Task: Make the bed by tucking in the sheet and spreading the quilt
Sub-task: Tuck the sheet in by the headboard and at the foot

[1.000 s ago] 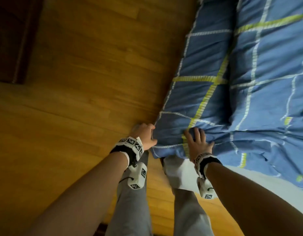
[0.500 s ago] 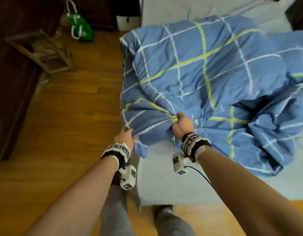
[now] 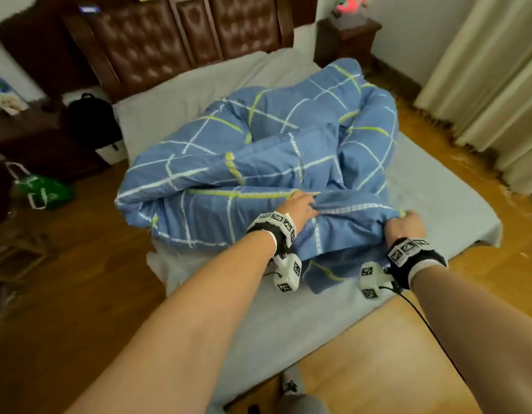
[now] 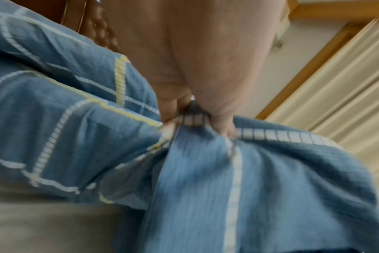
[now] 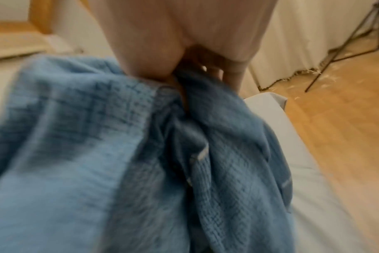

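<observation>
A blue quilt (image 3: 258, 162) with white and yellow-green lines lies bunched in a heap on the pale grey sheet (image 3: 455, 201) of the bed. My left hand (image 3: 300, 209) grips a fold of the quilt (image 4: 206, 171) near its front edge, fingers curled into the cloth. Further right, my right hand (image 3: 406, 222) clutches another bunch of the same edge, and the quilt (image 5: 97, 137) hangs from that fist in the right wrist view. The sheet (image 5: 303, 154) shows bare beside it.
A dark tufted headboard (image 3: 181, 40) stands at the far end, with a nightstand (image 3: 345, 40) at its right. Cream curtains (image 3: 482, 85) hang along the right. A black backpack (image 3: 91, 124) and a green bag (image 3: 43, 191) sit on the wooden floor (image 3: 79, 279) at left.
The view has swung from the floor and bed side up to the whole bed. Both hands have moved right along the quilt's edge, keeping hold of it, and now stand farther apart.
</observation>
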The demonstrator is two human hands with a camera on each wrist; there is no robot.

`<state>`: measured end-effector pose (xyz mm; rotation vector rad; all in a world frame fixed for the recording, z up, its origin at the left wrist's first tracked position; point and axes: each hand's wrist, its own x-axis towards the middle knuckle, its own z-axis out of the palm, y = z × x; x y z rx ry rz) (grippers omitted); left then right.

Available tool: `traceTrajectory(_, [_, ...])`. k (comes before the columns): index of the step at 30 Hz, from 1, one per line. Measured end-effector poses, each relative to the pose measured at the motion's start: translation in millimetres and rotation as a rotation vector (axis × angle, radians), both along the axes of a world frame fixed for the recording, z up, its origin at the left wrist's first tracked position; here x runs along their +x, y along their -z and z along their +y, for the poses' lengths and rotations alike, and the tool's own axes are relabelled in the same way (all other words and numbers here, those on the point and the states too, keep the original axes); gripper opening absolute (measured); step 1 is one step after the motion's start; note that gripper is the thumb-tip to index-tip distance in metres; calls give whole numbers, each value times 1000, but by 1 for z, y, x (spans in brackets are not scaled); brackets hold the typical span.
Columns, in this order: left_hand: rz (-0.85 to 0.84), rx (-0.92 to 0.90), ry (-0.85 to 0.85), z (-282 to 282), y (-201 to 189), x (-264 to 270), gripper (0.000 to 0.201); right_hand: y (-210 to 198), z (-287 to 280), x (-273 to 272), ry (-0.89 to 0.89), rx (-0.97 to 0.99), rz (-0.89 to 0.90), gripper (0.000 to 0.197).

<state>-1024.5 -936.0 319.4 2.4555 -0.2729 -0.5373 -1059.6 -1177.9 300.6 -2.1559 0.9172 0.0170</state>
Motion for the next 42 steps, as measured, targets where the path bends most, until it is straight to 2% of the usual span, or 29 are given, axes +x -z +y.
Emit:
traceTrajectory(2, [84,121,56,2,30,-15,37,38,-2,-9,-94,39,135,33])
traceTrajectory(5, [189,258,53,39,62,-36,46,90,19,-11,-231,30,270,42])
traceTrajectory(8, [210,282,-13,92,67,-50,49,115,75,-13,-331,93,379,46])
traceTrajectory(10, [217,269,-74,138,61,-58,47,115,130,-12,-454,106,430,52])
traceTrajectory(13, [182,260,-174,214,47,-71,42,100,219,-9,-578,123,437,59])
traceTrajectory(17, [123,250,-280,330,26,-96,38,69,346,-11,-740,127,391,50])
traceTrajectory(22, [79,246,-425,505,18,-136,37,35,514,-26,-878,33,341,44])
traceTrajectory(26, [127,234,-494,644,17,-173,37,11,645,-50,-948,-11,342,42])
traceTrajectory(30, [125,198,-547,755,3,-188,35,-12,761,-50,-1066,-45,363,44])
traceTrajectory(34, [97,158,-615,831,6,-173,32,-3,843,-23,-1150,-101,343,49])
traceTrajectory(36, [121,172,-579,855,11,-152,32,22,866,4,-1150,-82,372,48])
traceTrajectory(39, [130,192,-481,878,17,-101,32,34,888,41,-1121,-66,409,56])
traceTrajectory(42, [110,201,-377,895,17,-32,32,45,902,92,-984,-47,435,40])
